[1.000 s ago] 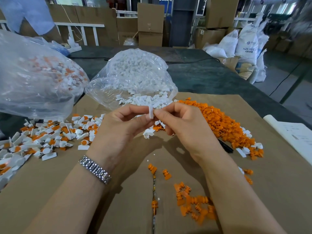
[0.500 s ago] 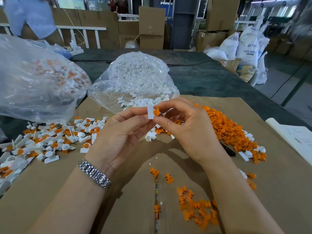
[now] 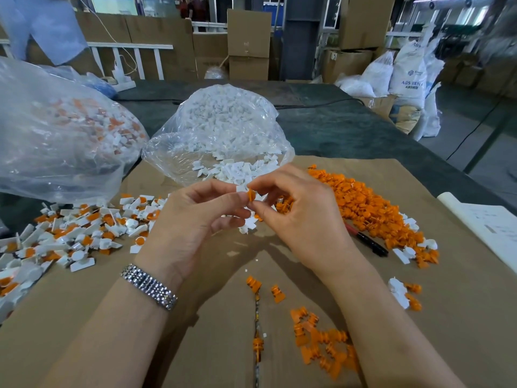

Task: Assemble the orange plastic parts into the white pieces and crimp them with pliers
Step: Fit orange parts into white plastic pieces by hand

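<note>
My left hand (image 3: 195,219) pinches a small white piece (image 3: 241,189) between thumb and fingers above the cardboard. My right hand (image 3: 302,217) pinches an orange part (image 3: 251,195) and holds it against the white piece. A long heap of loose orange parts (image 3: 372,208) lies to the right. White pieces (image 3: 237,172) spill from an open clear bag (image 3: 223,130) just behind my hands. Assembled orange-and-white pieces (image 3: 78,231) are piled at the left. A red-and-black handled tool (image 3: 369,242), partly under the orange heap, lies right of my right wrist.
A large clear bag of assembled pieces (image 3: 56,141) stands at far left. Several orange parts (image 3: 321,343) lie near the front of the cardboard sheet (image 3: 84,317). A white paper (image 3: 492,228) sits at the right edge. A person in a blue shirt (image 3: 42,26) stands behind.
My right hand brought an orange part up to the white piece held in my left hand; both hands shifted slightly lower and the orange part now sits against the piece.
</note>
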The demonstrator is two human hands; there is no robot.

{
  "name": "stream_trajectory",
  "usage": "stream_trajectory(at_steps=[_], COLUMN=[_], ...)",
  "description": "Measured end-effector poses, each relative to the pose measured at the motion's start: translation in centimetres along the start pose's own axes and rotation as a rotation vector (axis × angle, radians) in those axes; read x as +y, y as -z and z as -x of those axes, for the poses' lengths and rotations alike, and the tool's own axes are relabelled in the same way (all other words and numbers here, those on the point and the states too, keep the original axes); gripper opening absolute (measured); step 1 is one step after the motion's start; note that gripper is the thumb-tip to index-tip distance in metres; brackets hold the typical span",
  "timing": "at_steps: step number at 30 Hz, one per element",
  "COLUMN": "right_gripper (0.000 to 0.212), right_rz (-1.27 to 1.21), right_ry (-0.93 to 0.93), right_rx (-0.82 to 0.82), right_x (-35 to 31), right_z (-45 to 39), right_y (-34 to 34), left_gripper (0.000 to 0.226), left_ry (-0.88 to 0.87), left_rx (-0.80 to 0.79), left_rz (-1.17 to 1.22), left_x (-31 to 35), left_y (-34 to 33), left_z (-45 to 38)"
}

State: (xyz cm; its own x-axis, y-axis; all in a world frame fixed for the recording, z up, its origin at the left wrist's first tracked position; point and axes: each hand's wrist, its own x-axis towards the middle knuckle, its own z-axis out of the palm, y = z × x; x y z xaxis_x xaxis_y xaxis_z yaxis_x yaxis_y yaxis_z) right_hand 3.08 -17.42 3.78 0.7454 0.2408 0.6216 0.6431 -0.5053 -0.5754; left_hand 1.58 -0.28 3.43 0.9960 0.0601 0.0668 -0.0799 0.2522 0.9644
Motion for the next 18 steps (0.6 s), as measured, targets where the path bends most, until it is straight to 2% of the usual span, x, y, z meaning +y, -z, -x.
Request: stream_trajectory(at_steps=[6, 9, 10, 12, 14, 15, 16, 18], right_gripper=[0.021, 0.028, 0.028, 0.03, 0.055, 0.066, 0.068, 0.055], right_rz=[0.003, -0.075, -0.009, 0.324, 0.633, 0.7, 0.73, 0.74], right_ry=[-0.038, -0.2, -0.278, -0.469, -0.737, -0.831, -0.869, -0.838], right_rx=[-0.072, -0.103, -0.078, -0.101, -0.296, -0.375, -0.411, -0.405], right_x=[-0.2, 0.3, 0.8, 2.2, 3.0, 3.2, 3.4, 3.7], right_z=[0.0, -0.3, -0.3, -0.4, -0.2, 0.0, 0.0, 0.2], right_y=[-0.1, 1.0, 1.5, 2.4, 3.0, 3.1, 3.1, 3.0], left_gripper=[0.023, 0.026, 0.03, 0.032, 0.029, 0.027, 0.026, 0.024], left_ry=[0.081, 0.11, 0.116, 0.114, 0.107, 0.105, 0.104, 0.1], left_rx=[-0.008, 0.021, 0.042, 0.065, 0.063, 0.062, 0.064, 0.068], left_rz=[0.063, 0.114, 0.123, 0.135, 0.143, 0.145, 0.148, 0.155], left_x=[0.1, 0.1, 0.1, 0.0, -0.1, -0.1, -0.2, -0.2], left_y=[0.4, 0.3, 0.3, 0.4, 0.6, 0.7, 0.8, 1.0], left_z=[-0.1, -0.3, -0.4, -0.5, -0.6, -0.6, -0.6, -0.7])
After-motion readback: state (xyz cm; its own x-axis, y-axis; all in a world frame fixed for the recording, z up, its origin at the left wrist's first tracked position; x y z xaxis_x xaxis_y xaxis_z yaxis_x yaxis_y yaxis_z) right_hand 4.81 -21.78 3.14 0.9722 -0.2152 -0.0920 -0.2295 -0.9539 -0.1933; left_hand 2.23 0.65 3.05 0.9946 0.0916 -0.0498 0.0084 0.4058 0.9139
